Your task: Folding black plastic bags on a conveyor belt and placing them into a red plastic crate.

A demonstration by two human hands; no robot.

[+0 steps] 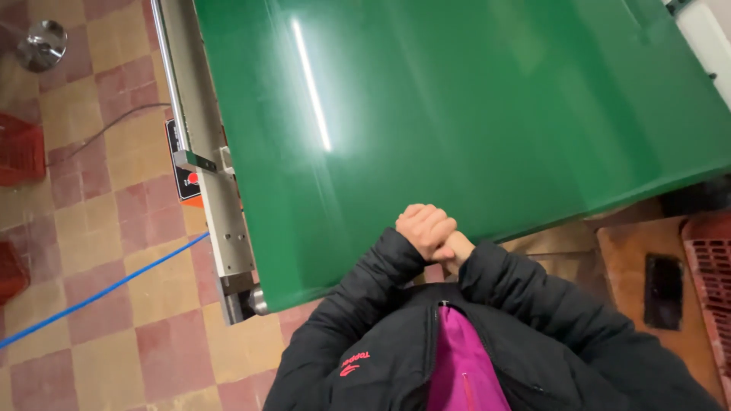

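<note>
Clasping together, empty, left hand (423, 228) over half-hidden right hand (457, 248), beside green belt (472, 114); black-and-red label (185, 179) partly hidden by rail (205, 144).

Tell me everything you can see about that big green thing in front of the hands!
The green conveyor belt is a wide, smooth, glossy sheet, probably rubber or plastic, with a bright streak of light reflected on it. It lies flat and bare, stretching away across the view. A grey metal side rail runs along one edge, and a roller end shows at the near corner. The clasped left hand and right hand hover at its near edge; contact is unclear.
</note>
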